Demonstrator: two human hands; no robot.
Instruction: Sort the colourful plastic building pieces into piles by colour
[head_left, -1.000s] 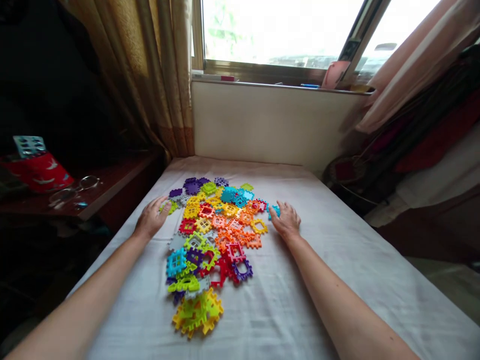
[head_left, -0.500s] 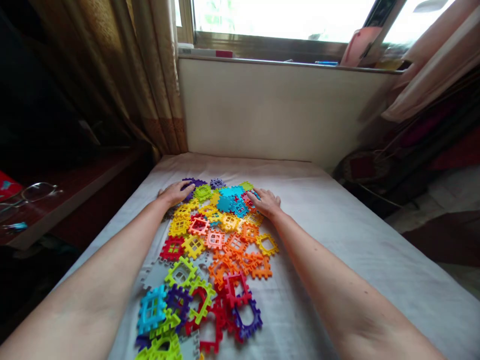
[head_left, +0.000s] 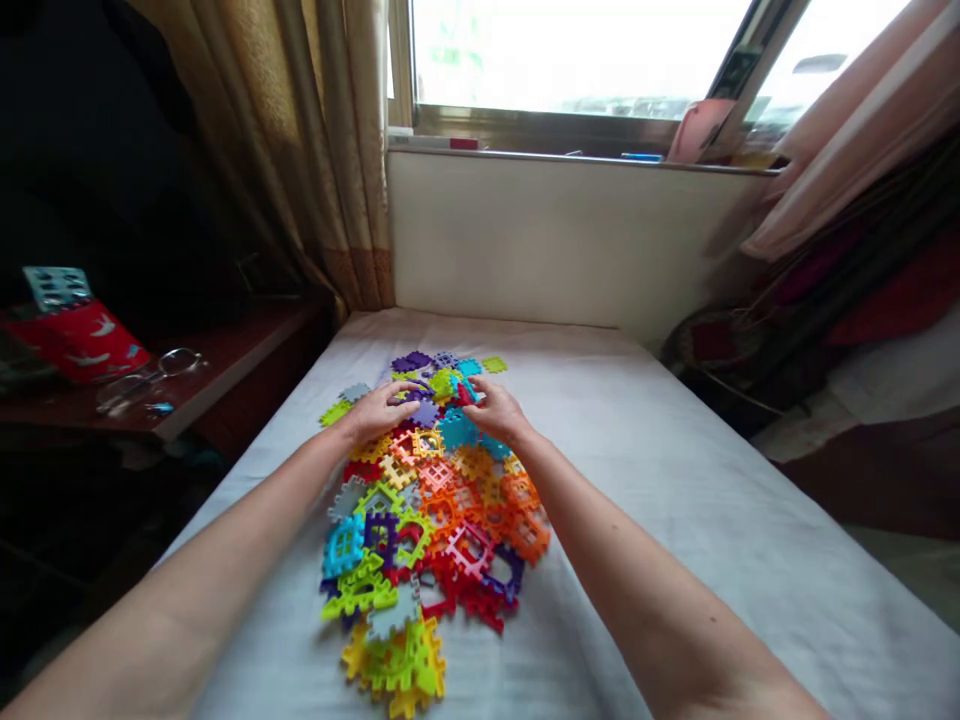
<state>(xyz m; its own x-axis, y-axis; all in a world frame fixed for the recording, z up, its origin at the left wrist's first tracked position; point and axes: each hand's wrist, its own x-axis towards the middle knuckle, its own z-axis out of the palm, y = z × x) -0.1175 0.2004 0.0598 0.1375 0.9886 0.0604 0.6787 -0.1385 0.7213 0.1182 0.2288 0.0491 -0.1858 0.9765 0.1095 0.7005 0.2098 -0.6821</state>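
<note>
Colourful plastic interlocking building pieces, toothed at the edges, lie in a long heap on the bed sheet. My left hand [head_left: 384, 412] rests at the far left of the heap, thumb and fingers apart, against a purple piece [head_left: 424, 413]. Facing it, my right hand [head_left: 498, 409] is curved with thumb and fingers apart, its tips at a red piece [head_left: 463, 395] and blue pieces. A lime-green piece [head_left: 442, 385] lies between the hands. Nearer me are orange pieces [head_left: 526, 535], a light-blue window piece [head_left: 344, 544] and yellow and lime pieces [head_left: 397, 660].
The pieces lie on a pale sheet [head_left: 645, 480] that ends at a low white wall [head_left: 510, 240] under a window. On the left, a dark red shelf [head_left: 225, 380] holds eyeglasses [head_left: 178, 362] and a red pouch [head_left: 82, 340]. A gold curtain [head_left: 330, 150] hangs there too.
Both hands have moved inward towards each other, pushing the far pieces closer together. The heap is narrower at the far end. The view has shifted, showing more of the shelf and the near pieces.
</note>
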